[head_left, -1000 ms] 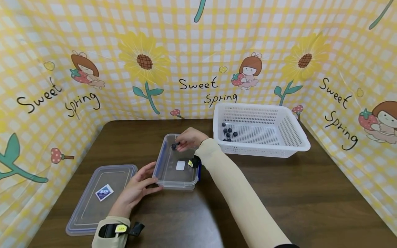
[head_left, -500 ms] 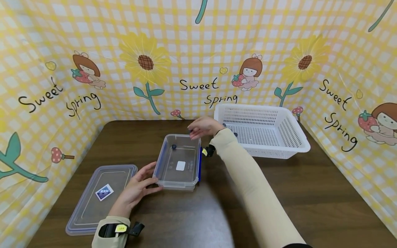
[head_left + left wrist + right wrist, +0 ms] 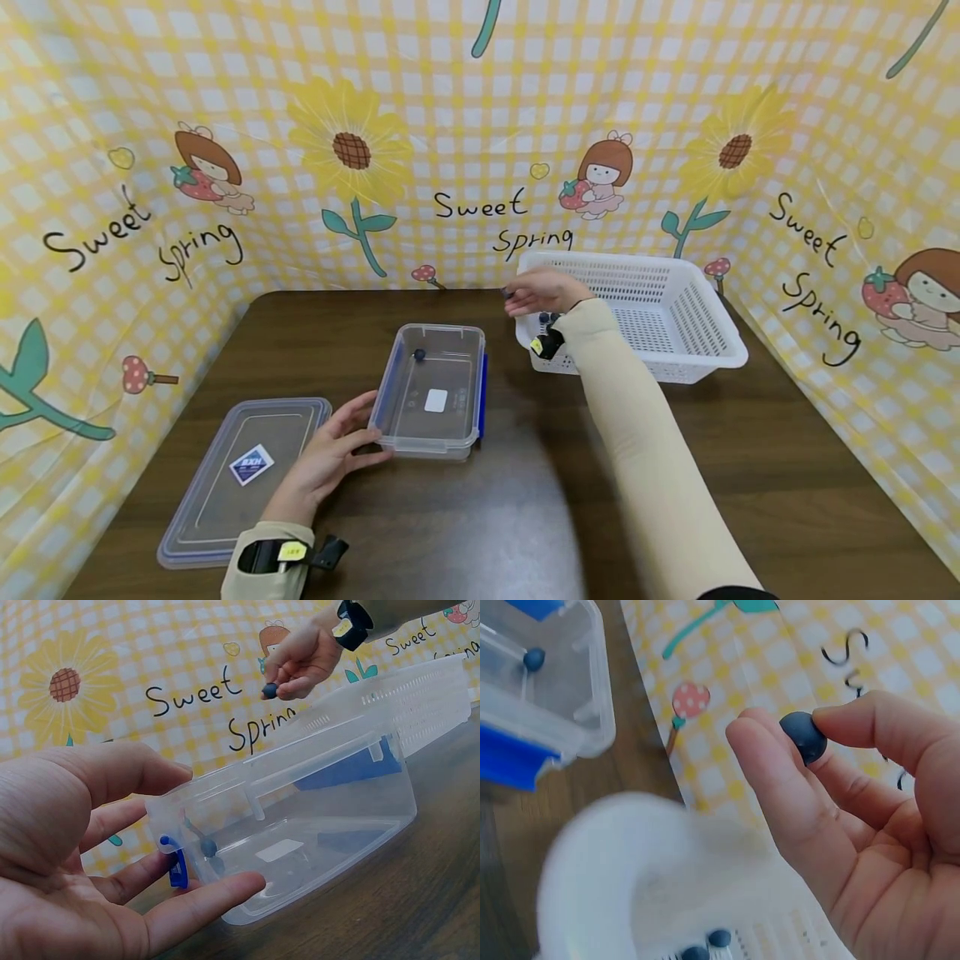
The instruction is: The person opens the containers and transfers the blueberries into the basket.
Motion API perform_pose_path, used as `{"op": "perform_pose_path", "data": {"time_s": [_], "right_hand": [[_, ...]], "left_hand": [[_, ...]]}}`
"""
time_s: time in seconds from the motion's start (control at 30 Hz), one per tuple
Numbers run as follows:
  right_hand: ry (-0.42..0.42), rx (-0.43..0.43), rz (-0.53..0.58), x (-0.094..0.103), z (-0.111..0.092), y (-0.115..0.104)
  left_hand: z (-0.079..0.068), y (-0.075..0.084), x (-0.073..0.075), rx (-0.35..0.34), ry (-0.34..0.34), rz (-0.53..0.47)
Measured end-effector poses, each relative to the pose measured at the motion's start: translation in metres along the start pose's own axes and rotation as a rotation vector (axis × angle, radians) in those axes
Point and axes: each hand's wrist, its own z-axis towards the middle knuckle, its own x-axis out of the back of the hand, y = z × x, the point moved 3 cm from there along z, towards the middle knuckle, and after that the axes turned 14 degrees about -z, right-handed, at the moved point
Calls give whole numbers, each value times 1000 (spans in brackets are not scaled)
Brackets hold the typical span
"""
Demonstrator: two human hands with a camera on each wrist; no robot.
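Observation:
My right hand (image 3: 547, 290) pinches a blueberry (image 3: 804, 736) between thumb and fingertips, above the left rim of a white perforated basket (image 3: 720, 354). My left hand (image 3: 330, 458) touches the near left corner of a clear plastic box (image 3: 450, 442), its fingers spread along the wall. In the left wrist view, one of its fingertips (image 3: 176, 772) lies at the rim, near a blue latch (image 3: 177, 866). Inside the box, a single blueberry (image 3: 420, 354) sits near the far left corner. More blueberries (image 3: 718, 937) lie on the basket floor, partly hidden by my right hand and wrist.
A clear lid (image 3: 213, 500) with a blue-edged label lies flat at the left, partly under my left forearm. Patterned cloth (image 3: 480, 125) hangs behind and at both sides of the brown wooden table (image 3: 525, 517).
My right hand has moved right, out of the box and over to the basket's left rim, with a blueberry between its fingers. My left hand and the box have stayed in place.

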Motion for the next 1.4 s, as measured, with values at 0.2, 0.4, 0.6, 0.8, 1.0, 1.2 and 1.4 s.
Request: {"op": "perform_pose_path", "data": {"time_s": [0.2, 0.4, 0.6, 0.8, 1.0, 1.2, 1.4], "right_hand": [[16, 7, 44, 21, -5, 13], [55, -36, 77, 40, -11, 27], [72, -99, 77, 53, -16, 38], [90, -129, 62, 59, -18, 44], [103, -145, 43, 59, -22, 44], [125, -181, 46, 58, -21, 45], [84, -174, 48, 52, -20, 41]], "left_hand": [[0, 0, 1, 3, -1, 0], [0, 0, 1, 0, -1, -2], [0, 1, 1, 4, 15, -2], [1, 0, 1, 4, 16, 2], [0, 0, 1, 1, 13, 3], [0, -1, 2, 0, 11, 1], [0, 0, 1, 1, 6, -3]]}}
